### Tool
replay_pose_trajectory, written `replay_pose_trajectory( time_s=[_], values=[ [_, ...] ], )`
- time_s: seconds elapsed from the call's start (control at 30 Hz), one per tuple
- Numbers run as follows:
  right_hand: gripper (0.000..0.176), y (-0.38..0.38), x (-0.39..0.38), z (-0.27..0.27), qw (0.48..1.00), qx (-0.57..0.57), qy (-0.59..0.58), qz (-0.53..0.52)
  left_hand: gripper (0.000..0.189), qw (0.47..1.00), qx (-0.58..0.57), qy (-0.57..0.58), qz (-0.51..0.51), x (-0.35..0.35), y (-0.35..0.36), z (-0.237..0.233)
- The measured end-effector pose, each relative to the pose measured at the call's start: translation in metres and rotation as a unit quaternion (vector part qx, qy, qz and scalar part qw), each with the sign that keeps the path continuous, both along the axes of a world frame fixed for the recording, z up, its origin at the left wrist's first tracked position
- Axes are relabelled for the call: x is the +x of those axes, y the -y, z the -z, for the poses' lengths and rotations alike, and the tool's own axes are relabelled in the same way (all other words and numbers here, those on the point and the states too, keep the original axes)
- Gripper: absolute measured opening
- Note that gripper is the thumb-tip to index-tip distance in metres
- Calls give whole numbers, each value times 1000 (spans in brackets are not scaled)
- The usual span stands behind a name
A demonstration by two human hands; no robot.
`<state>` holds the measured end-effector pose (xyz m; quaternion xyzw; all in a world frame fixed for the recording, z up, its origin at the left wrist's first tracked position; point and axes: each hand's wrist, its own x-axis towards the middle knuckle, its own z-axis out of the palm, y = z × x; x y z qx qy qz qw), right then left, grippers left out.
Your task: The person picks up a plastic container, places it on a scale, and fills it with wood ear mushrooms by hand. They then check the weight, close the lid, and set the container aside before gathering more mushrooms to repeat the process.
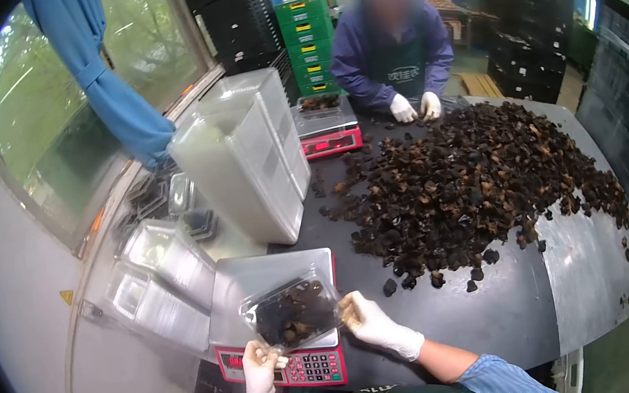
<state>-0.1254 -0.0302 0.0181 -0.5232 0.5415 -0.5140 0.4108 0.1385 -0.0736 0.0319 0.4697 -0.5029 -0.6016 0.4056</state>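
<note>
Held at lower left of centre in the frame, over the metal plate of a red-edged scale [234,284]: a clear box [273,288] with dark pieces [295,313] inside; hard to say whether resting on the plate or just above it. Pinched at the near left corner by the left hand [260,371] and at the right edge by the right hand [366,321], each gloved grip narrowed onto the plastic. Probably light, thin-walled and bendy, somewhat slippery, liable to buckle if squeezed; best taken by the rim at opposite ends and kept level, given the loose contents. Farther left, nested stacks of clear containers [159,307]; above centre-left, taller pale stacks [234,167]. At upper centre, another filled box [318,111] on a second scale [333,144]. Across the desk [442,303] toward the right, a broad heap [457,184] of similar pieces. At top centre, green crates [308,46], contents not visible.
</note>
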Motion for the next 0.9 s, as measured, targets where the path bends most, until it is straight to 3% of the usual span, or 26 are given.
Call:
replay_pose_trajectory(
  time_s=[0.17, 0.3, 0.37, 0.47, 0.53, 0.57, 0.67, 0.7, 0.77, 0.83, 0.87, 0.9],
  values=[
    [22, -9, -26, -27, 999, -1, -40, 3, 24, 997, -10, -78, 13, -21, -8, -14],
    [21, -4, -33, -20, 994, -100, -19, 47, 27, 992, -96, -81, 3, -42, -6, -15],
    [23, -6, -36, -18, 995, -77, -13, 69, 37, 992, -123, -34, 3, -45, 0, -7],
    [21, -9, -41, -8, 989, -80, 20, 119, 49, 990, -101, 31, 93, -41, 3, -6],
    [21, -16, -46, -9, 975, -151, -79, 144, 55, 980, -91, 89, 154, -46, -3, -37],
    [21, -18, -49, -9, 962, -188, -123, 156, 66, 961, -86, 169, 199, -47, -1, -53],
    [28, -22, -55, -18, 917, -307, -229, 112, 70, 925, -240, 195, 219, -41, 6, -53],
    [25, -23, -56, -15, 903, -333, -258, 87, 69, 857, -388, 273, 200, -36, 13, -42],
    [23, -29, -50, -19, 896, -341, -275, 75, 66, 753, -531, 335, 196, -27, 18, -46],
    [20, -25, -42, -3, 894, -360, -254, 81, 66, 757, -539, 303, 214, -24, 14, -60],
    [17, -26, -34, 3, 931, -295, -203, 70, 66, 787, -457, 333, 248, -18, 10, -68],
    [15, -29, -24, 11, 961, -225, -150, 54, 65, 845, -419, 230, 239, -19, 3, -74]
  ],
)
